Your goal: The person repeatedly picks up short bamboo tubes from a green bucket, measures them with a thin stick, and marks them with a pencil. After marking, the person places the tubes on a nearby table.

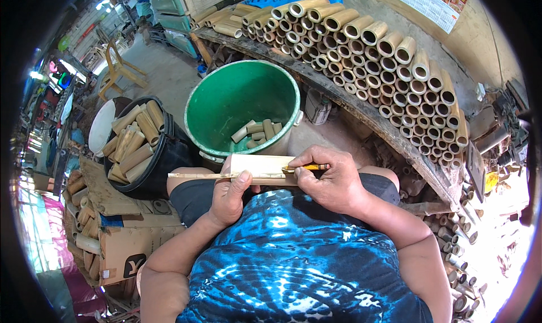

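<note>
Over my lap my left hand (229, 198) is closed round a pale bamboo piece (258, 163), its thumb pressing a thin wooden strip (186, 176) along the near side of it. The strip sticks out to the left past my hand. Between the fingertips of my right hand (334, 181) is a yellow and black pencil (316, 167). Its tip points left and meets the bamboo, or comes very close to it, near the piece's right end. The fingers of my left hand behind the bamboo are hidden.
Just ahead stands a large green tub (226, 94) with several cut bamboo pieces inside. A black bucket (164, 164) full of bamboo is at the left, above a cardboard box (132, 249). Bamboo tubes (367, 58) are stacked on a wooden bench (333, 86) at the far right.
</note>
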Action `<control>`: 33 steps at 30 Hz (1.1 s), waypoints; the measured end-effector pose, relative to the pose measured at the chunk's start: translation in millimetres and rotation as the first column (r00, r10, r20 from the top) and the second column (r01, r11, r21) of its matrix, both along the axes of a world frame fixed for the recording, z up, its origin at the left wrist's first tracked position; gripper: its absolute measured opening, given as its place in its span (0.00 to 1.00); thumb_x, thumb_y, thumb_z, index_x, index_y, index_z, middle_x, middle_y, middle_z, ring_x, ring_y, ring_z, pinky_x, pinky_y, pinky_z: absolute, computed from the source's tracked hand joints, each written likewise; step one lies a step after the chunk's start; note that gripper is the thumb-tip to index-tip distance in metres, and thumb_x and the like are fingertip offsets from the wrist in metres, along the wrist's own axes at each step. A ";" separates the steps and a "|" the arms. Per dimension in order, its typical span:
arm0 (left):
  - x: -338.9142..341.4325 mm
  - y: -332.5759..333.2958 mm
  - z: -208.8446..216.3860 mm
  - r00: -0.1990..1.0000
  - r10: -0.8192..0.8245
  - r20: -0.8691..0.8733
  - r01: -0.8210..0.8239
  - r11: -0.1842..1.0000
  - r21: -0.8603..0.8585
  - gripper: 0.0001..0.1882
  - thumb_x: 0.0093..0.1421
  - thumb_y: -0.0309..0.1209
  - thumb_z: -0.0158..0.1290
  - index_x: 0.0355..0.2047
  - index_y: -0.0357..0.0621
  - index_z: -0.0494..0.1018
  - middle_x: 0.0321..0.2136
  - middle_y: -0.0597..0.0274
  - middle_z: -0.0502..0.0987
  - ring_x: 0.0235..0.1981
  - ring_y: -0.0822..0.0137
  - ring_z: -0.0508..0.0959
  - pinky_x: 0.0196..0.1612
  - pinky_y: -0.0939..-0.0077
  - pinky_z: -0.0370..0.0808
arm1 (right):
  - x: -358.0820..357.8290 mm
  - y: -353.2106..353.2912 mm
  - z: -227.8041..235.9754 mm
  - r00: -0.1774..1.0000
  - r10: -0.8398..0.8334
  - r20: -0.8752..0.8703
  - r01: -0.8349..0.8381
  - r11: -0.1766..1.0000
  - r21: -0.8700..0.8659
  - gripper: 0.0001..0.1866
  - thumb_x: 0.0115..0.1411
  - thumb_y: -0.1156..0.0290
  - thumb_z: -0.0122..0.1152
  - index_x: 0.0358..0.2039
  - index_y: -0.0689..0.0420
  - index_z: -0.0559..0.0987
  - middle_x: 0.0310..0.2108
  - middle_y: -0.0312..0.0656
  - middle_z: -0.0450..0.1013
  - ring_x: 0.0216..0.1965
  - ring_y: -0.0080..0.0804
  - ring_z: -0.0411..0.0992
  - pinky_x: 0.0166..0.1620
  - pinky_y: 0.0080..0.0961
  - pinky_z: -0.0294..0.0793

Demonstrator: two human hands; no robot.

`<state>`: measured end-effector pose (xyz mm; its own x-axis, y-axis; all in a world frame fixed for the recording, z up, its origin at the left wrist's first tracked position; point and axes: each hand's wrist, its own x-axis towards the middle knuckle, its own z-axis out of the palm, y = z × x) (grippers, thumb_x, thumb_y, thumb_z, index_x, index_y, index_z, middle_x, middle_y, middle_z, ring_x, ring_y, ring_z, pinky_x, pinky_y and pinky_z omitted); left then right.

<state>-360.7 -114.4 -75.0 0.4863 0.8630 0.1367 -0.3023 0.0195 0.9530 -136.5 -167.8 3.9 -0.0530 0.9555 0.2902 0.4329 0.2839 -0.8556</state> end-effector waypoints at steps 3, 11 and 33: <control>0.1 1.2 -1.4 1.000 0.020 0.004 -0.020 1.000 0.003 0.19 0.69 0.41 0.48 0.50 0.36 0.65 0.38 0.60 0.75 0.33 0.74 0.73 0.37 0.79 0.72 | -2.3 3.3 -3.3 0.999 -0.016 0.041 0.014 0.999 0.046 0.06 0.55 0.77 0.61 0.33 0.62 0.82 0.28 0.43 0.79 0.29 0.26 0.77 0.35 0.24 0.76; -1.2 1.3 -3.5 1.000 0.024 -0.003 -0.024 1.000 -0.002 0.21 0.69 0.41 0.48 0.51 0.36 0.64 0.39 0.61 0.75 0.35 0.75 0.74 0.36 0.80 0.73 | -2.3 2.9 -7.1 0.994 0.009 0.105 -0.018 0.996 0.088 0.05 0.56 0.79 0.60 0.33 0.63 0.82 0.29 0.42 0.79 0.31 0.23 0.77 0.36 0.22 0.76; -3.0 -0.6 -2.3 1.000 0.027 0.006 -0.028 0.998 0.049 0.20 0.69 0.40 0.48 0.52 0.36 0.63 0.40 0.61 0.75 0.35 0.77 0.73 0.37 0.82 0.73 | -19.8 8.4 -7.2 1.000 0.011 0.019 -0.012 0.999 0.039 0.05 0.55 0.75 0.63 0.33 0.60 0.81 0.28 0.46 0.78 0.29 0.32 0.80 0.34 0.27 0.79</control>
